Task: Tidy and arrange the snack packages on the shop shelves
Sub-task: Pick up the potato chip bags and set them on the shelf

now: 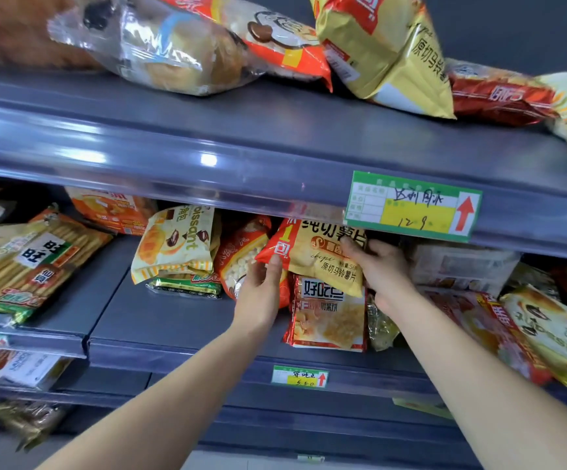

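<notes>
A yellow potato chip bag (323, 256) with a red corner stands on the middle shelf (173, 320), under the upper shelf's lip. My left hand (258, 286) holds its lower left edge, thumb on the red corner. My right hand (380, 266) grips its right side, fingers curled over the front. Below it lies a red and white biscuit pack (329, 317). A red bag of small white snacks (241, 256) leans just left of my left hand, and a cream croissant bag (177, 245) stands further left.
The upper shelf (275, 137) carries a clear bread bag (160, 45), an orange bag (275, 39), a yellow chip bag (387, 52) and a red bag (499, 96). Cracker packs (31, 262) lie at left; croissant bags (553, 334) at right. Green price tags (411, 206) hang on shelf edges.
</notes>
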Demonstrator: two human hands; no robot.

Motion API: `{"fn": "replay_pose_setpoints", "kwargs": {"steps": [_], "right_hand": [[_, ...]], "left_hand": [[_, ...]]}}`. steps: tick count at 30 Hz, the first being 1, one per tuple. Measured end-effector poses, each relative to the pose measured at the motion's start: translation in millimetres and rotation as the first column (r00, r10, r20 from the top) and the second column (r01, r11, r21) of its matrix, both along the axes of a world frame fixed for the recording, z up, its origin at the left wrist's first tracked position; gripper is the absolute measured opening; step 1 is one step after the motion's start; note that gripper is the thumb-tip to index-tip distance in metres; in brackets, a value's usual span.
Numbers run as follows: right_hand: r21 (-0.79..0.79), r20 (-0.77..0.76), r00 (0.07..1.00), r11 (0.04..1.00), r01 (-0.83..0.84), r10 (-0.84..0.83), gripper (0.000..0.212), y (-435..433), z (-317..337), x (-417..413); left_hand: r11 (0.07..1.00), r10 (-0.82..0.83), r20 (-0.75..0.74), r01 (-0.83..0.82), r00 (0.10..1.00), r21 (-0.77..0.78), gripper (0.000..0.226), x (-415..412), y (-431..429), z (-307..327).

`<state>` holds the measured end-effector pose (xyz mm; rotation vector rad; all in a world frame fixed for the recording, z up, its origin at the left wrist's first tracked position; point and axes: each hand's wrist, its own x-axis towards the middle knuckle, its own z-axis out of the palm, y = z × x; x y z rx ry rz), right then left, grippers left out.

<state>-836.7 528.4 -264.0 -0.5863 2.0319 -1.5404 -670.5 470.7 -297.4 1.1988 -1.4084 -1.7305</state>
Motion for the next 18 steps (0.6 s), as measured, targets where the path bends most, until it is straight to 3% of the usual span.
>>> {"fn": "replay_pose_setpoints", "kwargs": {"steps": [2,4,5,7,9,13,18], "right_hand": [[0.002,0.034,0.998,0.999,-0.047,0.047,0.105,3.6,-3.9,7.5],[0.05,0.029,0.991,0.99,-0.135,0.134,0.104,5.2,-6.1,13.3],[0.089,0.024,0.98,0.976,-0.198,0.197,0.096,3.9,-8.3,16.2],[0.148,0.007,0.943,0.932,-0.33,0.333,0.053,2.5,-8.4,29.9],[0.187,0.028,0.894,0.876,-0.444,0.447,0.022,-0.3,-8.1,40.9],[0.214,0.158,0.763,0.733,-0.646,0.626,0.027,-5.5,1.1,68.0],[0.074,0.242,0.694,0.7,-0.71,0.678,0.018,-20.5,17.2,114.2]], "left_hand": [[0.995,0.099,0.015,-0.099,0.995,0.008,0.067,9.2,-7.5,4.4],[0.979,0.197,-0.057,-0.193,0.979,0.072,0.089,22.3,-14.5,10.2],[0.973,0.215,-0.09,-0.205,0.973,0.107,0.084,30.0,-16.9,15.2],[0.98,0.157,-0.092,-0.143,0.983,0.141,0.056,46.7,-20.8,21.6],[0.985,0.11,-0.054,-0.102,0.992,0.137,0.046,65.0,-19.8,25.8],[0.973,0.198,-0.026,-0.193,0.98,0.127,0.03,107.9,-13.3,27.3],[0.948,0.316,0.003,-0.316,0.949,0.048,0.021,153.3,6.3,30.1]]}}
